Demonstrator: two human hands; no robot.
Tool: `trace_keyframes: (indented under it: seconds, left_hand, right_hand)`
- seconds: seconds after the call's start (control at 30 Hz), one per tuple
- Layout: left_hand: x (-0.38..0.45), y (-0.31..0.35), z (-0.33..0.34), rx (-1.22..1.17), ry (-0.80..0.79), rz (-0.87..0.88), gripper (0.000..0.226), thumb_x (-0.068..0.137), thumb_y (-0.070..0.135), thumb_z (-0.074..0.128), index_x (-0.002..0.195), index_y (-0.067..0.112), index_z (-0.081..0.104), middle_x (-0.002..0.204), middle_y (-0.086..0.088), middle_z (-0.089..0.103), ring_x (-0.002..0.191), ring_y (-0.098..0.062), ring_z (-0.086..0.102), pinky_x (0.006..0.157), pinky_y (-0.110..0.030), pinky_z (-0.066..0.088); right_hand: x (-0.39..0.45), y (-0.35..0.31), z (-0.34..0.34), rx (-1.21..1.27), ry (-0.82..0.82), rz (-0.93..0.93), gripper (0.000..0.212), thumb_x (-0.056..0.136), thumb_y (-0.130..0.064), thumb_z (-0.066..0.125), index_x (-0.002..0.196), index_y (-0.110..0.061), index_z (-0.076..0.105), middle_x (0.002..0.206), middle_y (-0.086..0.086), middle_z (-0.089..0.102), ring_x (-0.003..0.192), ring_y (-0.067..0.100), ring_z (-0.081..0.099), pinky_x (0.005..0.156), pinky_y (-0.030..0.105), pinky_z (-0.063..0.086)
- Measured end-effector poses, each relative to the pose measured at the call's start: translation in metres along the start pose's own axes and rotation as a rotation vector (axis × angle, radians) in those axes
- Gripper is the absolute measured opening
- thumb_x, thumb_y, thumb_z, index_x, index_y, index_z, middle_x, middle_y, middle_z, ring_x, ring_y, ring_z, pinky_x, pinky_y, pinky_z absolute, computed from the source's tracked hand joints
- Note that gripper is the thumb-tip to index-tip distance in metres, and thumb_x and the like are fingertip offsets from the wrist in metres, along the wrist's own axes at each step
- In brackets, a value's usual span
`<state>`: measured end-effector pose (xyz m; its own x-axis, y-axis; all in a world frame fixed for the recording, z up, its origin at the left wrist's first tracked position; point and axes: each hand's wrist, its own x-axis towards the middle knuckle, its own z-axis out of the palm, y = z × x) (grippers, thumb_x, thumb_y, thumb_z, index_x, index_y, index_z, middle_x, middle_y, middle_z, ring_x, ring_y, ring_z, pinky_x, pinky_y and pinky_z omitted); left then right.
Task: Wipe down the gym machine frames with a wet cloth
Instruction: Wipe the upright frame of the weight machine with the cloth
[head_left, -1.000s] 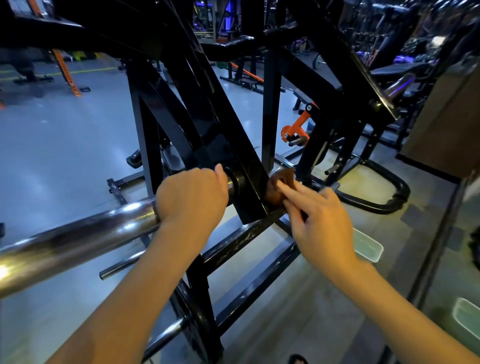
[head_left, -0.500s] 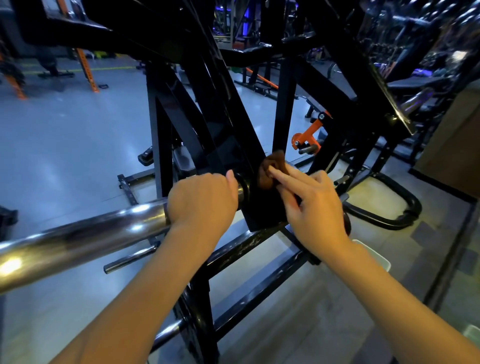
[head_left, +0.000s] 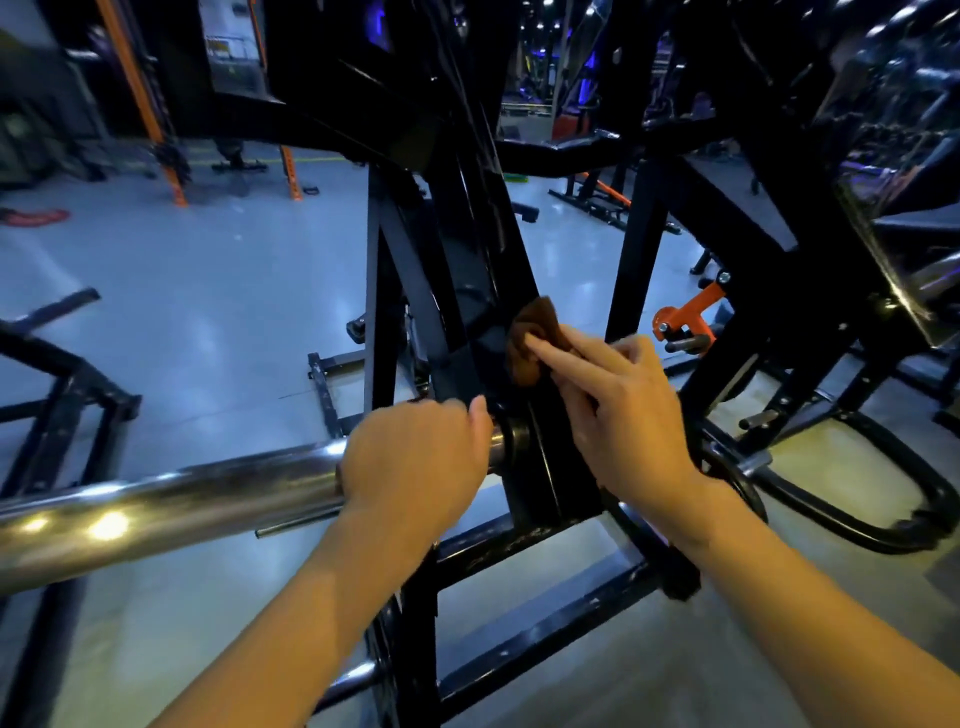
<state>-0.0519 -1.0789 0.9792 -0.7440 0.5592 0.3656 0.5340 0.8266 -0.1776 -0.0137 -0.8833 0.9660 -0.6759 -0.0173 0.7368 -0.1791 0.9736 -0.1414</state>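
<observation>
Right now the left hand is curling its fingers over the top of a thick chrome bar, gripping it just beside the black collar where the bar is meeting the machine. Just to the right of it, the right hand is pressing a bunched brown cloth against the slanted black frame beam, with the forefinger and the fingers next to it stretched out nearly straight over the cloth and the thumb hidden behind the hand. So the cloth is sitting on the near face of that beam, a little above the collar, between the fingertips and the painted metal. Black cross rails of the same machine are running low beneath both forearms. An orange lever is showing to the right, beyond the right hand, well apart from it. Grey floor is spreading out behind, catching pale reflections, and more dark equipment is standing further back.
</observation>
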Motion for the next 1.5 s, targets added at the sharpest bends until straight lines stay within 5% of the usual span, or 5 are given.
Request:
trace_keyframes:
  seconds: [0.13,0.3,0.47,0.93,1.5]
  left_hand:
    - [-0.001,-0.003,-0.003,0.035,-0.19,0.017,0.026,0.103,0.022,0.052,0.092,0.008,0.07,0.048,0.002,0.037,0.034,-0.022,0.044,0.033,-0.03,0.043]
    - [0.0,0.0,0.008,0.016,-0.02,0.09,0.048,0.108,0.021,0.008,0.139,0.013,0.044,0.076,-0.001,0.046,0.067,-0.023,0.062,0.055,-0.032,0.048]
    - [0.001,0.004,0.006,-0.027,0.015,-0.121,0.057,0.105,0.051,0.006,0.077,0.028,0.051,0.06,0.008,0.049,0.05,-0.009,0.049,0.05,-0.025,0.038]
    - [0.01,0.0,0.045,-0.16,0.046,-0.253,0.069,0.105,0.053,-0.002,0.06,0.028,0.044,0.047,0.007,0.044,0.038,-0.018,0.046,0.046,-0.036,0.05]
    - [0.006,0.001,0.02,-0.004,0.043,-0.157,0.056,0.103,0.042,0.025,0.052,0.028,0.044,0.039,0.012,0.034,0.028,-0.008,0.031,0.033,-0.019,0.027]
  right_hand:
    - [0.025,0.01,0.004,0.02,-0.034,-0.032,0.041,0.104,-0.022,0.057,0.143,-0.035,0.061,0.149,-0.016,0.056,0.092,0.021,0.04,0.071,0.034,0.047]
    - [-0.046,0.022,-0.018,0.128,-0.146,-0.185,0.049,0.097,-0.025,0.052,0.145,-0.034,0.057,0.152,-0.014,0.051,0.093,0.01,0.031,0.074,0.016,0.033]
    - [0.017,0.039,-0.001,0.056,-0.081,-0.22,0.043,0.102,-0.031,0.046,0.142,-0.035,0.061,0.147,-0.012,0.057,0.09,0.01,0.03,0.063,0.025,0.035]
    - [0.05,0.05,0.007,0.099,-0.077,-0.317,0.046,0.098,-0.024,0.059,0.142,-0.038,0.061,0.148,-0.013,0.057,0.088,0.012,0.033,0.062,0.023,0.028]
    - [0.103,0.044,0.018,0.093,-0.036,-0.203,0.044,0.101,-0.019,0.061,0.141,-0.039,0.061,0.144,-0.015,0.06,0.085,0.017,0.035,0.055,0.027,0.033]
